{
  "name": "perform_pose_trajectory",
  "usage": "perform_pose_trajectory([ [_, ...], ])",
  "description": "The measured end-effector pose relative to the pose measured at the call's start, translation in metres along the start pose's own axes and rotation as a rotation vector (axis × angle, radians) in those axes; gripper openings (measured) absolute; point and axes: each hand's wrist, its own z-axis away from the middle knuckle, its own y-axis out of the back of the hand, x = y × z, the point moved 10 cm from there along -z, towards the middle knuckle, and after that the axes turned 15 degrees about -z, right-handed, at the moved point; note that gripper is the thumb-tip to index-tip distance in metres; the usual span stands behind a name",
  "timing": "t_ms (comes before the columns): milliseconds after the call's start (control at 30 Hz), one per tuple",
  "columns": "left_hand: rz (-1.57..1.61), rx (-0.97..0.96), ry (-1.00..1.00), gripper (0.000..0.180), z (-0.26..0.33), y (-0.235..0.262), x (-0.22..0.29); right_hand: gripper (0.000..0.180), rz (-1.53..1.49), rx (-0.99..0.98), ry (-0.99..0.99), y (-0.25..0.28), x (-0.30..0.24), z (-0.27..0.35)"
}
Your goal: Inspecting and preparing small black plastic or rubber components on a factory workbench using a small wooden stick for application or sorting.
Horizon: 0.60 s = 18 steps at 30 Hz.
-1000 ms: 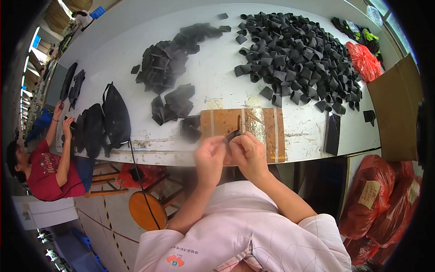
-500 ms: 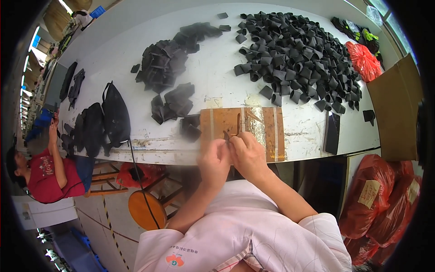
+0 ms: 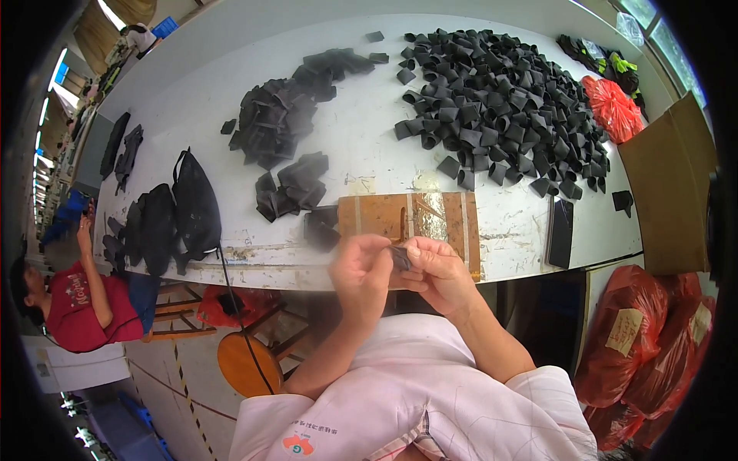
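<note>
Between my hands is a small black fabric piece (image 3: 400,258), mostly covered by the fingers. My left hand (image 3: 363,270) pinches its left side, and my right hand (image 3: 440,270) grips its right side with thumb and fingers. Both hands hover over the near edge of a brown board (image 3: 461,223) with pale tape strips and a narrow slot. Just left of the board lie a few flat black fabric pieces (image 3: 321,227). Farther left and back are loose heaps of similar black pieces (image 3: 273,119).
A large pile of black fabric loops (image 3: 500,107) covers the back right of the white table (image 3: 361,146). A dark rectangular box (image 3: 560,232), red bag (image 3: 615,109) and cardboard box (image 3: 669,177) stand right. Black pouches (image 3: 196,200) lie left; a co-worker (image 3: 92,303) sits beyond.
Both hands have drawn back from the board's slot toward me, and the black fabric piece now shows between the fingers. The view has shifted slightly.
</note>
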Motion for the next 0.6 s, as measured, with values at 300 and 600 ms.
perform_pose_trajectory([
  [300, 1.2, -0.536, 0.707, 0.017, -0.01, -0.061, -0.019, 0.029, 0.613, -0.177, 0.044, -0.028, -0.048, -0.039],
  [600, -0.051, -0.189, -0.385, 0.029, -0.035, -0.02, 0.058, 0.023, 1.099, -0.087, 0.791, -0.057, -0.085, 0.008],
])
